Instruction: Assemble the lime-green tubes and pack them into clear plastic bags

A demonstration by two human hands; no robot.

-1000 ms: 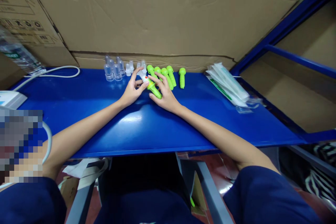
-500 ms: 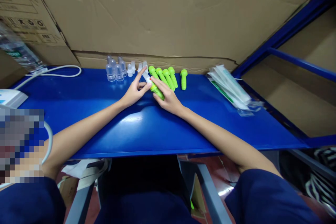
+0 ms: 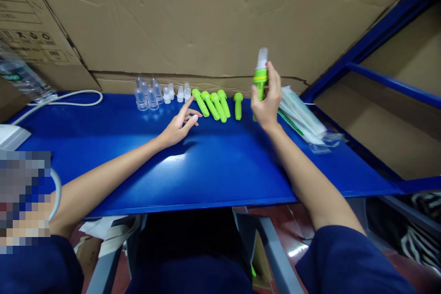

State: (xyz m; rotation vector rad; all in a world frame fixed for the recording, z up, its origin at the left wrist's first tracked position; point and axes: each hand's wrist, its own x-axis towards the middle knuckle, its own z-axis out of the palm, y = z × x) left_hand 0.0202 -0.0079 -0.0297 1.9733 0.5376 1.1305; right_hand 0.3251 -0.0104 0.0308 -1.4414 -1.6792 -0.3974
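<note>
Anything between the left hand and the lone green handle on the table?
Yes: four handles, grouped together, sit between the left hand and the lone handle. Its forefinger ends at the leftmost one; whether it touches is unclear. Nothing visible stands between the group and the lone handle.

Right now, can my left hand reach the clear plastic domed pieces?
Probably yes: your left hand appears to hold nothing, and nothing seems to block the clear plastic domed pieces from your side.

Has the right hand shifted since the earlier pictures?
Yes, rightward: the right hand was left of the lone green handle on the blue table and is now right of it.
</note>
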